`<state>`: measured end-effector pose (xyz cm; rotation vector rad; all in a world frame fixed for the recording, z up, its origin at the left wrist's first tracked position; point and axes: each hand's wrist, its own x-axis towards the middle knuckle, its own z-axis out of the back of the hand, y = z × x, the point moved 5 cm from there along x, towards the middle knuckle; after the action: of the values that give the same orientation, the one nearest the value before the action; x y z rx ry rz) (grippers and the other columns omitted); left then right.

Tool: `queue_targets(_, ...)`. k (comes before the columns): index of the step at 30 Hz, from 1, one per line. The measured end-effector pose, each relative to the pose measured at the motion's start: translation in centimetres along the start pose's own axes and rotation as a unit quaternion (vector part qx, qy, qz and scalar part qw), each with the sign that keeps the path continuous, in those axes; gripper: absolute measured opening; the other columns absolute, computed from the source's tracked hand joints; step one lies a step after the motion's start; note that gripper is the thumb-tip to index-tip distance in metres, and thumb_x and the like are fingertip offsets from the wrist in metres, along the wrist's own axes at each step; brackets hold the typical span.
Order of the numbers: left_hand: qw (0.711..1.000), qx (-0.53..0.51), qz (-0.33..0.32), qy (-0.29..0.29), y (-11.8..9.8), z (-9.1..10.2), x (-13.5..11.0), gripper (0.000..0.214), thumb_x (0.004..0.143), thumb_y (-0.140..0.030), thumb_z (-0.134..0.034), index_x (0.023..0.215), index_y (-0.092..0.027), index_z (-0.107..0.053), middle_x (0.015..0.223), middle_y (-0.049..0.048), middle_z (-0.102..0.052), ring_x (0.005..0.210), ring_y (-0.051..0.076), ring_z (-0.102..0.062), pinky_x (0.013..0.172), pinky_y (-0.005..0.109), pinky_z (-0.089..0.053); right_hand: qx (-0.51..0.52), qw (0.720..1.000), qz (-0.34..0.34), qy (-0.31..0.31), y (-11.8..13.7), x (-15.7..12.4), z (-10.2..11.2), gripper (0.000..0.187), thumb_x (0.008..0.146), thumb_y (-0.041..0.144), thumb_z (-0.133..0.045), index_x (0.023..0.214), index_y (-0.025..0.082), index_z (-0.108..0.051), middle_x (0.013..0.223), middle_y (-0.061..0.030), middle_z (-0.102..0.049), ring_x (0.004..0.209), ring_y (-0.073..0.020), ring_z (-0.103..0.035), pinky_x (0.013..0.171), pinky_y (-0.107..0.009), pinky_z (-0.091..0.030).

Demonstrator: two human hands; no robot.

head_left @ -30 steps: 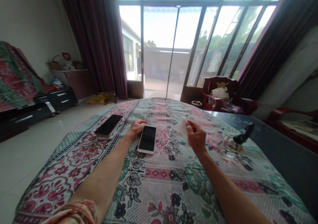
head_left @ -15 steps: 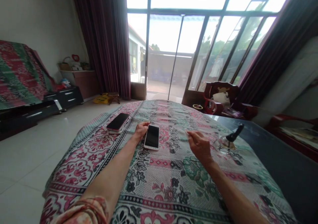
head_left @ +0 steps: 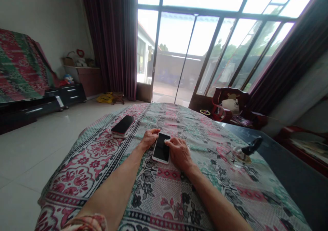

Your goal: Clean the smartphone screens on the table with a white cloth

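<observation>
A white smartphone (head_left: 161,152) with a dark screen lies face up on the patterned tablecloth (head_left: 102,148). My left hand (head_left: 150,138) grips its upper left edge between the fingers. Over the upper right of the screen is my right hand (head_left: 180,153), fingers closed on a small white pad (head_left: 167,141) that touches the glass; most of the pad is hidden. To the left, another smartphone (head_left: 124,124) with a red edge rests on a white flat object (head_left: 123,135).
A clear glass container (head_left: 237,158) with a black object (head_left: 252,145) at its top stands on the right of the cloth. Beyond it are a dark tabletop (head_left: 294,169) and a red wooden chair (head_left: 222,104). Glass doors (head_left: 176,63) and purple curtains (head_left: 110,43) lie ahead.
My right hand has moved left with the white pad, from above the cloth onto the phone's screen. My left hand stays at the phone's edge. The camera view has shifted slightly.
</observation>
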<state>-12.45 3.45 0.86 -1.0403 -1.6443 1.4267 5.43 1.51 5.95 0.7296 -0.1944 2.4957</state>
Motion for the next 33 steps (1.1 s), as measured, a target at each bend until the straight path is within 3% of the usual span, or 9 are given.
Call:
queue_targets(5,1.0,0.013,0.006,-0.001,-0.2,-0.1,0.3,0.038,0.058,-0.002,-0.058,0.091,-0.014,-0.07,0.079,0.0027,-0.073,0.069,0.014,-0.067,0.063,0.022,-0.052,0.026,1.0,0.003,0.013,-0.2,0.2,-0.6,0.031,0.082,0.012,-0.052,0.101,0.029,-0.07,0.093,-0.0042,-0.063,0.089,-0.0205,-0.054,0.082,-0.032,-0.038)
queue_targets(11,1.0,0.031,0.0,-0.005,-0.8,-0.1,0.2,0.037,0.058,0.0,-0.056,0.09,-0.012,-0.071,0.085,0.0045,-0.074,0.081,0.016,-0.068,0.073,0.024,-0.053,0.017,0.998,-0.053,-0.011,-2.4,-0.9,0.2,0.017,0.08,0.016,-0.055,0.076,0.023,-0.07,0.081,-0.0038,-0.061,0.082,-0.0194,-0.053,0.081,-0.033,-0.036)
queue_targets(16,1.0,0.018,0.01,0.015,-1.0,-0.2,0.0,0.036,0.059,-0.001,-0.059,0.091,-0.013,-0.071,0.089,0.0051,-0.074,0.081,0.017,-0.068,0.075,0.025,-0.053,0.037,0.995,-0.059,-0.068,-2.5,-1.0,0.6,0.021,0.084,0.016,-0.052,0.093,0.021,-0.07,0.088,-0.0052,-0.061,0.087,-0.0203,-0.053,0.086,-0.034,-0.036)
queue_targets(21,0.999,-0.014,0.018,0.033,-1.0,-0.3,-0.1,0.038,0.058,0.0,-0.061,0.093,-0.012,-0.07,0.084,0.0042,-0.074,0.075,0.015,-0.067,0.071,0.023,-0.052,0.029,0.997,-0.035,-0.063,-1.8,0.8,0.0,0.028,0.089,0.016,-0.049,0.108,0.024,-0.068,0.095,-0.0063,-0.061,0.092,-0.0213,-0.052,0.086,-0.034,-0.036)
queue_targets(28,1.0,0.012,-0.016,0.017,-0.9,0.1,0.4,0.036,0.057,0.001,-0.062,0.089,-0.012,-0.072,0.084,0.0035,-0.073,0.078,0.015,-0.066,0.079,0.026,-0.052,0.012,1.0,0.003,-0.007,-0.3,3.9,-2.5,0.026,0.09,0.019,-0.053,0.109,0.029,-0.069,0.098,-0.005,-0.062,0.091,-0.0202,-0.05,0.086,-0.034,-0.033)
queue_targets(33,0.999,0.019,-0.016,0.022,-0.7,-0.1,0.6,0.037,0.056,0.003,-0.059,0.087,-0.012,-0.072,0.082,0.0026,-0.073,0.08,0.016,-0.066,0.081,0.027,-0.051,0.03,1.0,-0.008,0.0,-1.0,3.3,-2.3,0.025,0.083,0.015,-0.056,0.097,0.027,-0.072,0.091,-0.0031,-0.062,0.089,-0.0193,-0.05,0.086,-0.034,-0.031)
